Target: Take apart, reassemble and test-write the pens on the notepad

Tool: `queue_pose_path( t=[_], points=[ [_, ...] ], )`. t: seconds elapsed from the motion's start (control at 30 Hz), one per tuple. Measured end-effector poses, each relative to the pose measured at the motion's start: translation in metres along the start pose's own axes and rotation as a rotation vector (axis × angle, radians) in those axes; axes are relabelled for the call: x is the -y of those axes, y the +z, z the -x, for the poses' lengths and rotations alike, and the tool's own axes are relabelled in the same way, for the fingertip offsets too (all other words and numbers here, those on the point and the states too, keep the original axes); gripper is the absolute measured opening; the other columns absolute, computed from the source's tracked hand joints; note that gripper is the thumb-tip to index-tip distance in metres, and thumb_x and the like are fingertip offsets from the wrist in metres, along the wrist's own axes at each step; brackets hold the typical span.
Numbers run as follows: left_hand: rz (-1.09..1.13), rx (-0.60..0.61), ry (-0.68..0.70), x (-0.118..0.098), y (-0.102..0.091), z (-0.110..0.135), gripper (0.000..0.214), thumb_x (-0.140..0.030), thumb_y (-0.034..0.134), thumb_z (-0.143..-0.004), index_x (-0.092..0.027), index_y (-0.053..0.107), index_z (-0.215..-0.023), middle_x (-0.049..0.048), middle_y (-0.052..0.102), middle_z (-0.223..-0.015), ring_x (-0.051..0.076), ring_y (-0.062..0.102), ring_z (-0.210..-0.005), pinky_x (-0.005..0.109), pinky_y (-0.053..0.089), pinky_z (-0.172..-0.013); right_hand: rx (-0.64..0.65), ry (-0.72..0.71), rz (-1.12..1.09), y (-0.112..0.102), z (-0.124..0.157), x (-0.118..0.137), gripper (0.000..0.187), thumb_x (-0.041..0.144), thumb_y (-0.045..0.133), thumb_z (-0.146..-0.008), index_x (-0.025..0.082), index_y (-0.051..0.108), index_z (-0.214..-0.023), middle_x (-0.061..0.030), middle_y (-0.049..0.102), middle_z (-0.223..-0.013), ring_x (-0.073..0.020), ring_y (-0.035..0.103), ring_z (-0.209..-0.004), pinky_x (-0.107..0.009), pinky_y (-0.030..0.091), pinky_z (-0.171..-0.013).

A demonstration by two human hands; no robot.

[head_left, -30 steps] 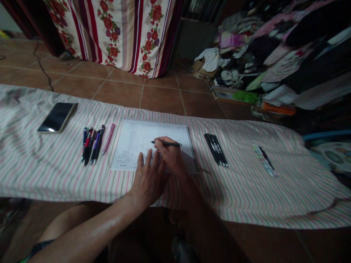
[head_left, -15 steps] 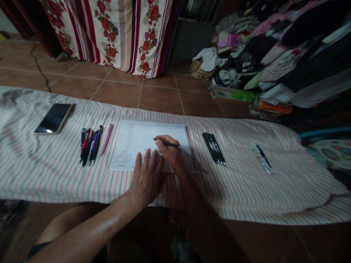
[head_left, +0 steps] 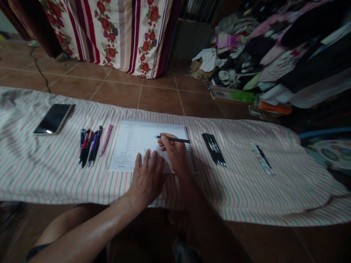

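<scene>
A spiral pad (head_left: 124, 146) lies at the middle of a cloth-covered worktop (head_left: 241, 193), its coil to the right, squarely before the person, probably so that both arms reach it easily. The left hand (head_left: 148, 177) is spread flat over the pad's near edge, grasping nothing, seemingly to keep the page from sliding. The right hand (head_left: 174, 151) has its grip closed on a black pen (head_left: 179, 139), pinched close to the tip, likely for fine control; the pen lies almost level over the page, tip to the left, and whether it touches the paper I cannot tell. To the left are a pink pen (head_left: 106, 140), a mixed bunch (head_left: 89, 148) and, farther left, a phone (head_left: 52, 119). To the right lie a black bunch (head_left: 214, 149) and, well apart, a patterned strip (head_left: 260, 157). Such spacing presumably leaves the hands room.
</scene>
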State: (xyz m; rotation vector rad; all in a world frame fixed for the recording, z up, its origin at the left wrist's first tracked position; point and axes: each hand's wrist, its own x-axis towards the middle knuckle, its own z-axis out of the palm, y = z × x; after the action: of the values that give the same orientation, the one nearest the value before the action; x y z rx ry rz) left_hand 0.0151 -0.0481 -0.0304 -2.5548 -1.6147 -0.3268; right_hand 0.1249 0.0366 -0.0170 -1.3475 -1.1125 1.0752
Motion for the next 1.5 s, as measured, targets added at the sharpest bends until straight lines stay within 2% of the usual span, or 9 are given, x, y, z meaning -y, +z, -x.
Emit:
queue_pose_path(
  t=[0.27,0.43,0.6,0.77,0.93,1.07,1.2,1.33,1.5],
  points=[
    [-0.002,0.021,0.002,-0.001,0.001,0.0,0.051,-0.039,0.048,-0.087,-0.014,0.049,-0.132,0.0165,0.047,-0.14,0.039,0.037,-0.131,0.059,0.031,-0.105,0.061,-0.025,0.131,0.001,-0.001,-0.008,0.036,0.048,0.058,-0.077,0.015,0.07,-0.085,-0.0042,0.069,-0.067,-0.0131,0.062,-0.055,-0.024,0.051,-0.055],
    [0.013,0.009,-0.011,-0.001,0.004,0.0,0.053,-0.041,0.046,-0.088,-0.014,0.048,-0.134,0.0159,0.047,-0.14,0.039,0.036,-0.132,0.056,0.03,-0.106,0.096,-0.094,0.152,0.006,-0.002,-0.013,0.031,0.044,0.056,-0.077,0.016,0.069,-0.086,-0.0058,0.071,-0.073,-0.0157,0.065,-0.064,-0.025,0.052,-0.056],
    [0.019,-0.012,-0.02,-0.001,0.006,0.001,0.053,-0.04,0.051,-0.086,-0.015,0.048,-0.133,0.0151,0.049,-0.138,0.038,0.037,-0.131,0.054,0.029,-0.106,0.137,-0.133,0.162,0.01,-0.004,-0.019,0.028,0.039,0.056,-0.077,0.017,0.068,-0.09,-0.0067,0.072,-0.079,-0.0173,0.067,-0.071,-0.028,0.054,-0.065],
    [0.023,-0.02,-0.02,-0.001,0.006,0.001,0.052,-0.041,0.051,-0.085,-0.016,0.049,-0.131,0.0146,0.051,-0.136,0.038,0.039,-0.13,0.054,0.031,-0.105,0.144,-0.136,0.206,0.01,-0.004,-0.019,0.023,0.035,0.057,-0.078,0.021,0.069,-0.091,-0.005,0.074,-0.086,-0.0175,0.068,-0.079,-0.029,0.055,-0.07],
    [0.029,-0.01,-0.024,-0.002,0.004,0.0,0.054,-0.039,0.053,-0.084,-0.016,0.048,-0.132,0.0155,0.05,-0.137,0.038,0.038,-0.131,0.053,0.03,-0.106,0.17,-0.126,0.24,0.01,-0.002,-0.013,0.018,0.031,0.057,-0.078,0.021,0.07,-0.086,-0.0038,0.074,-0.081,-0.0183,0.069,-0.077,-0.031,0.054,-0.072],
    [0.032,-0.014,-0.023,-0.001,0.004,0.0,0.052,-0.038,0.051,-0.085,-0.016,0.048,-0.132,0.0163,0.05,-0.136,0.037,0.037,-0.13,0.054,0.03,-0.105,0.098,-0.13,0.303,0.01,-0.001,-0.011,0.017,0.031,0.057,-0.078,0.021,0.07,-0.083,-0.0042,0.073,-0.08,-0.0187,0.069,-0.077,-0.03,0.053,-0.071],
    [0.037,-0.01,-0.018,0.0,0.005,0.001,0.051,-0.037,0.051,-0.086,-0.015,0.049,-0.131,0.0159,0.047,-0.139,0.038,0.036,-0.131,0.054,0.029,-0.106,0.016,-0.138,0.299,0.009,0.0,-0.011,0.024,0.035,0.053,-0.081,0.02,0.069,-0.09,-0.0063,0.073,-0.086,-0.019,0.067,-0.077,-0.029,0.053,-0.067],
    [0.033,-0.017,-0.012,-0.001,0.005,0.001,0.051,-0.038,0.049,-0.087,-0.015,0.047,-0.132,0.016,0.047,-0.139,0.038,0.037,-0.131,0.054,0.03,-0.105,0.037,-0.198,0.247,0.009,0.001,-0.009,0.024,0.033,0.053,-0.081,0.019,0.066,-0.096,-0.0056,0.071,-0.096,-0.0169,0.066,-0.08,-0.028,0.053,-0.071],
    [0.039,-0.026,-0.021,-0.001,0.002,-0.001,0.052,-0.04,0.048,-0.087,-0.016,0.046,-0.133,0.0158,0.051,-0.136,0.038,0.04,-0.129,0.054,0.032,-0.104,0.072,-0.186,0.272,0.011,0.002,-0.012,0.019,0.031,0.056,-0.08,0.02,0.066,-0.091,-0.0035,0.072,-0.085,-0.0158,0.066,-0.075,-0.027,0.052,-0.072]
  ],
)
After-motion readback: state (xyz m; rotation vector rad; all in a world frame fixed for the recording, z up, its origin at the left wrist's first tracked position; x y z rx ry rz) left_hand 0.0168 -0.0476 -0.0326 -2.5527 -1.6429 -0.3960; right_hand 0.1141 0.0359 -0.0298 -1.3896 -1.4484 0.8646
